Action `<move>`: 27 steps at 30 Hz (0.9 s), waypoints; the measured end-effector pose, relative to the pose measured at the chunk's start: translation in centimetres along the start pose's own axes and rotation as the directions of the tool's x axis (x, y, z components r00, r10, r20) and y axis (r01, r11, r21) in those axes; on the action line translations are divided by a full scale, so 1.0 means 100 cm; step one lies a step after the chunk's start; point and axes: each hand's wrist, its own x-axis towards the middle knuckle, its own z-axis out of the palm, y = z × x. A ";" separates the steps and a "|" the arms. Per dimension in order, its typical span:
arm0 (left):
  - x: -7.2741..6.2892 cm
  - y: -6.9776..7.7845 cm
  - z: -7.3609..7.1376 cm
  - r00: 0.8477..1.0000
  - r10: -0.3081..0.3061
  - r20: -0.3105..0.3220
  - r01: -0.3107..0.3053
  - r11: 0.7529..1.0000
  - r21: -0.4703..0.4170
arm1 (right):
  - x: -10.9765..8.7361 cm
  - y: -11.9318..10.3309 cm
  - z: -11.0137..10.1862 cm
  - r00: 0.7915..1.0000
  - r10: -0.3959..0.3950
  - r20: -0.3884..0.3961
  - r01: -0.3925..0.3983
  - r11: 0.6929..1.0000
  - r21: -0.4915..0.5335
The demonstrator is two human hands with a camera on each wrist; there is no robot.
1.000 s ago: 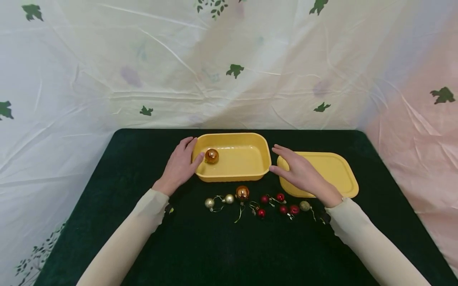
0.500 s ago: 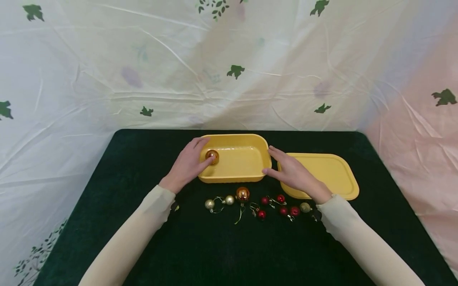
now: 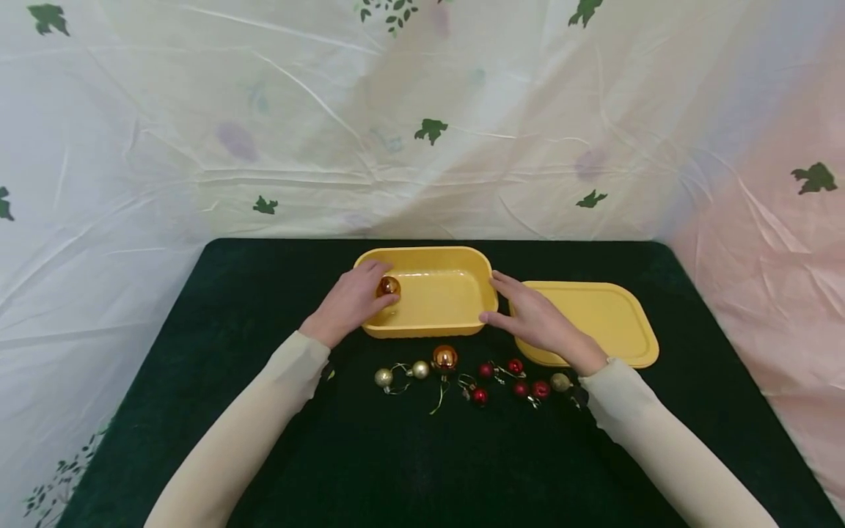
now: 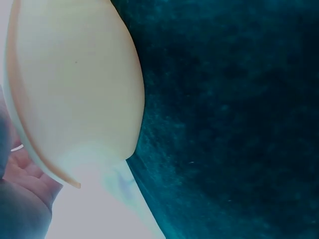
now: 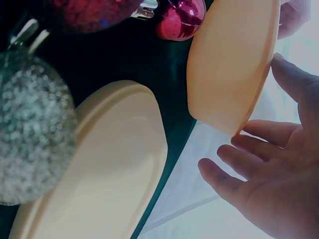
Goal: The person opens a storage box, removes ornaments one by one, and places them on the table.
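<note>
A yellow rectangular container point(image 3: 455, 293) stands near the table's far side. Inside its left end lies a shiny copper-coloured bauble point(image 3: 388, 285). My left hand point(image 3: 346, 299) reaches over the left rim, thumb and fingers spread around the bauble; in the left wrist view the container wall point(image 4: 75, 79) hides most of this hand. My right hand point(image 3: 538, 315) has thumb and fingertips at the container's right end. The right wrist view shows that hand point(image 5: 269, 164) with its fingers spread, thumb and some fingertips right at the rim of the container point(image 5: 232, 59).
The yellow lid point(image 3: 614, 323) lies flat to the right, partly under the right hand. In front of the container is a row of baubles: a copper one point(image 3: 445, 358), gold ones point(image 3: 383, 378) and several red ones point(image 3: 540, 389). A patterned white curtain point(image 3: 317, 132) hangs behind the dark green table point(image 3: 409, 455).
My left hand has moved right, from the container's left rim to around the copper bauble inside. My right hand has moved left from beside the container to its right end.
</note>
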 end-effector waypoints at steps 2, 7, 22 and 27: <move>0.002 0.000 0.001 1.000 0.016 0.002 -0.016 0.999 0.029 | 0.000 0.000 0.000 1.000 0.001 0.000 -0.001 1.000 0.002; 0.007 0.000 0.003 0.999 0.028 0.022 -0.030 0.997 0.077 | 0.001 0.001 0.001 1.000 -0.001 0.002 0.001 1.000 0.012; 0.016 0.002 0.004 0.993 -0.038 0.115 0.028 0.996 0.086 | 0.002 0.000 0.001 1.000 0.007 0.010 -0.007 1.000 0.004; 0.017 0.002 0.004 0.989 -0.034 0.146 0.024 0.997 0.071 | 0.002 0.000 0.000 1.000 0.012 0.012 -0.012 1.000 0.006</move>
